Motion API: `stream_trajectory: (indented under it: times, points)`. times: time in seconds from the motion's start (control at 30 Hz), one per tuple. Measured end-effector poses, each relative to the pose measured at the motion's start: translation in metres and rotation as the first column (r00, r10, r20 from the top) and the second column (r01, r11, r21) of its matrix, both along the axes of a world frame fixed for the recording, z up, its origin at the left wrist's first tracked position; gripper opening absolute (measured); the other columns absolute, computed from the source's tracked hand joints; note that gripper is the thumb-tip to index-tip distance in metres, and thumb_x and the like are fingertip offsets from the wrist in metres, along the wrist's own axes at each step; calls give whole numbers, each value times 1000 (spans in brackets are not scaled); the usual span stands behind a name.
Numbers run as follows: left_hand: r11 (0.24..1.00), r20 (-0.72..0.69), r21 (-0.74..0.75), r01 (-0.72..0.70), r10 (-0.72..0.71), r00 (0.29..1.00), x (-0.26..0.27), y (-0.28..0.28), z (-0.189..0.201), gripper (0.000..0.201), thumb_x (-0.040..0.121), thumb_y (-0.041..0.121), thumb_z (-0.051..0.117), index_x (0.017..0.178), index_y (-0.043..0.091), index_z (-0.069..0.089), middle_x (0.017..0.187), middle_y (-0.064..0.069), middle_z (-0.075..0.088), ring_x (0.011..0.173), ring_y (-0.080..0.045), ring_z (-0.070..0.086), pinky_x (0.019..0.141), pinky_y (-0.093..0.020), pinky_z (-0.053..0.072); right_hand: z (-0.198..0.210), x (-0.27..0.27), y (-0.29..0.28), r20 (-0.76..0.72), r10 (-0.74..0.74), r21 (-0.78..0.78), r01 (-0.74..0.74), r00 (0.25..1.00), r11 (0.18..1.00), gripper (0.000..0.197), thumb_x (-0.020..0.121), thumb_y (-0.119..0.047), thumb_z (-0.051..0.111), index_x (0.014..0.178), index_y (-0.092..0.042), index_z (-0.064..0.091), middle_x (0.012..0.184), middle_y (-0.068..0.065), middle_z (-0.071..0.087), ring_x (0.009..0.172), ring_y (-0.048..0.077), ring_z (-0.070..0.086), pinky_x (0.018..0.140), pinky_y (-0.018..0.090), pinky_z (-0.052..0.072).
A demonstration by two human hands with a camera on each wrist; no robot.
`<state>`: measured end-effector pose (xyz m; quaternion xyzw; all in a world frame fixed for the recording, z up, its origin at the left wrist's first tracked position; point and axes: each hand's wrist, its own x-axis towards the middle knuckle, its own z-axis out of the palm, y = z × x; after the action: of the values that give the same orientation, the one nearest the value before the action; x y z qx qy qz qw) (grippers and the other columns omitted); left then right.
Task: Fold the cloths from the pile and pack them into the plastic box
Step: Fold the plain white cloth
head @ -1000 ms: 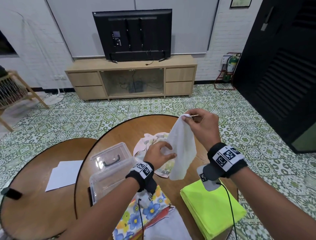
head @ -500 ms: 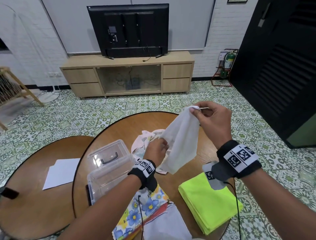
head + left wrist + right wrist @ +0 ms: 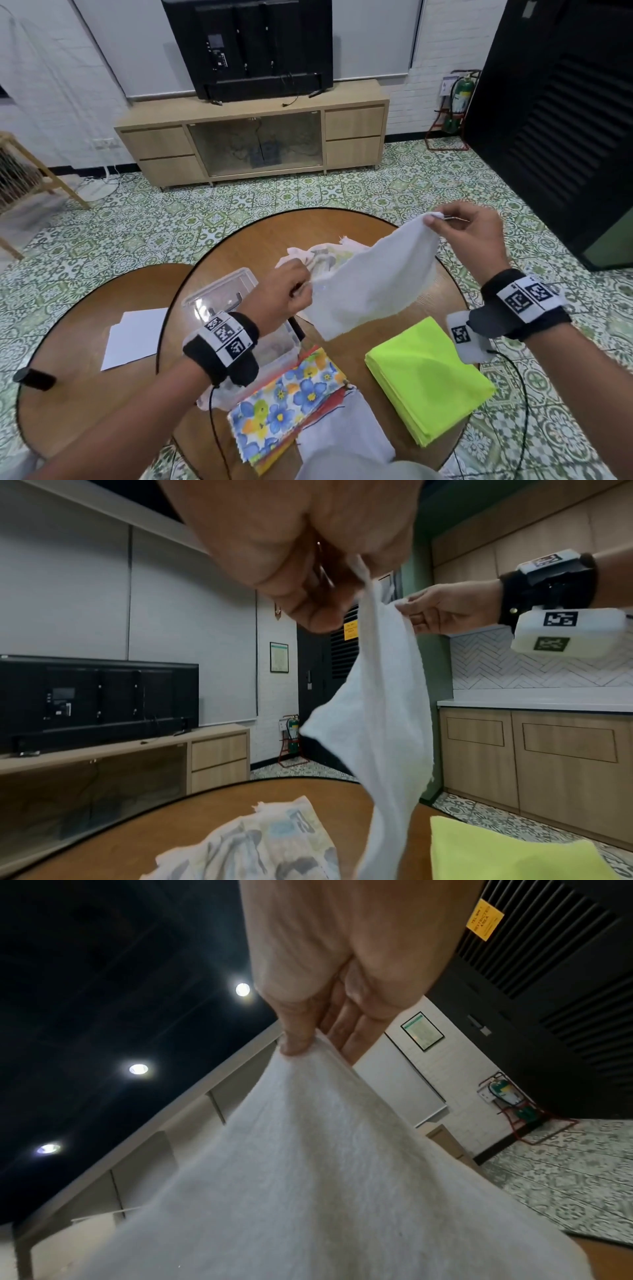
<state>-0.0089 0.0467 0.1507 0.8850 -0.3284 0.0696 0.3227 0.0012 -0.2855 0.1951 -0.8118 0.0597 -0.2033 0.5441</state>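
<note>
Left hand (image 3: pixel 286 294) and right hand (image 3: pixel 469 236) each pinch a corner of a white cloth (image 3: pixel 373 287), stretched above the round wooden table (image 3: pixel 346 222).

We hold both forearms out in front of us, each wrist wrapped in a black band with white coded markers. Our right hand (image 3: pixel 467 236) is raised higher and further forward, its thumb and fingers (image 3: pixel 356 1034) pinching one corner of a white terry cloth (image 3: pixel 373 284). Our left hand (image 3: pixel 279 294) is lower and nearer, its fingers curled, pinching the opposite edge of this cloth.
</note>
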Motion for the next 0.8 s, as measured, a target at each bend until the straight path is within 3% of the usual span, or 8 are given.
stream_trajectory:
  times: [0.13,0.3,0.37,0.43,0.5,0.57,0.7,0.8]
  points:
    - [994,-174,104,43,-25,984,-10,-10,-30,22,85,23,56,68,10,57,65,-2,54,58,-15,47,56,-27,39,13,-10,11,59,258,105,-264,964,959,10,80,-9,76,89,-10,71,91,14,73,82,17,68,83,38,53]
    - [999,-506,-23,-47,29,862,-17,-40,-64,10,85,16,68,86,20,60,68,4,58,57,-2,48,57,-14,38,24,-26,17,21,529,44,-529,849,847,22,72,-15,78,87,-2,71,94,20,72,88,27,70,83,34,57]
    - [997,-501,58,-47,70,863,-13,-48,-76,4,90,18,63,93,18,63,74,3,58,65,-9,52,61,-19,38,23,-34,12,-35,593,49,-592,804,805,20,71,-13,79,86,-2,71,92,20,72,87,27,70,82,33,57]
    - [986,-484,166,4,78,872,-10,-51,-84,12,93,18,57,83,11,60,80,-2,53,72,-17,49,65,-25,33,17,-42,6,-109,650,81,-645,752,760,20,69,-16,83,83,-6,74,91,17,74,86,28,71,81,34,57]
    - [981,-518,179,73,31,855,-9,-51,-91,19,94,15,54,77,7,54,85,-3,46,76,-18,44,69,-26,30,11,-52,3,-191,687,112,-679,702,725,23,67,-20,85,83,-7,75,90,16,74,84,26,70,80,33,56]
    - [980,-551,172,101,11,835,-11,-49,-96,16,94,15,50,86,4,59,92,-4,48,82,-20,47,71,-26,30,2,-66,4,-283,716,129,-714,638,688,20,72,-16,83,85,-3,76,89,12,75,81,20,69,76,30,55]
    - [938,-549,283,201,-14,836,-17,-47,-111,10,89,14,49,87,16,59,87,-8,58,84,-29,56,70,-34,43,-27,-97,14,-468,737,100,-799,488,593,13,81,-7,76,93,-8,77,92,0,76,86,17,70,78,20,51]
    - [865,-497,389,317,-92,863,-25,-51,-122,25,80,11,48,90,18,69,91,-7,67,86,-29,60,74,-37,50,-50,-115,24,-533,741,115,-834,407,540,12,85,-13,74,97,-13,77,95,-8,76,89,19,69,81,26,53]
